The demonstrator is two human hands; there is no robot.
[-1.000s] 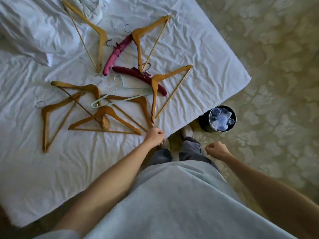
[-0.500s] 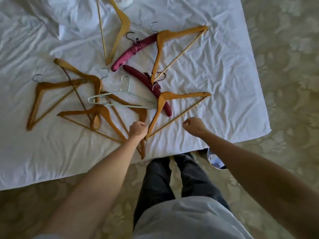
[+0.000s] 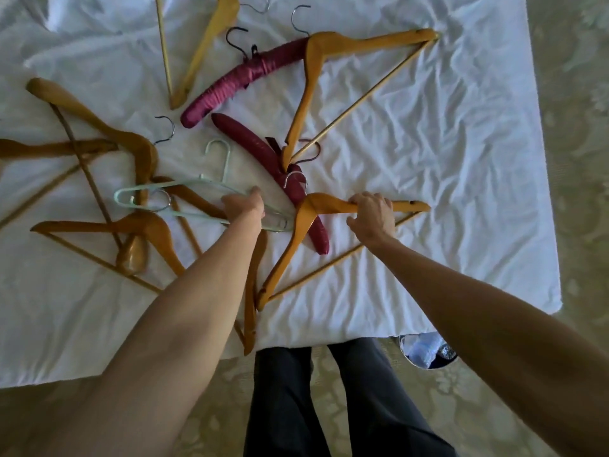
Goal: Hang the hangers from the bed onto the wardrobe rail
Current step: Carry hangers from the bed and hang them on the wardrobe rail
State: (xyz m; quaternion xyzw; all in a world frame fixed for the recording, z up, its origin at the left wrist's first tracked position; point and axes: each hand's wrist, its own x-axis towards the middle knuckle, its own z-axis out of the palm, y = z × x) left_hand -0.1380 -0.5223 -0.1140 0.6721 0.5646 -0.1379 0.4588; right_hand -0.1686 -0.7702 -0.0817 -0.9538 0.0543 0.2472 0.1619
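Several hangers lie scattered on the white bed sheet. My right hand grips the right arm of the nearest wooden hanger, which lies over a dark red padded hanger. My left hand has its fingers curled onto the upper arm of a pale green plastic hanger. A pink satin padded hanger and another wooden hanger lie farther back. A tangle of darker wooden hangers sits at the left. The wardrobe rail is out of view.
I stand at the foot of the bed, my dark trouser legs on a patterned carpet. A small bin sits on the floor by the bed's near right corner, half hidden by my right arm.
I stepped up to the bed and leaned over it. Both hands reached forward from its near edge: the right took hold of the wooden hanger, the left landed on the green one.
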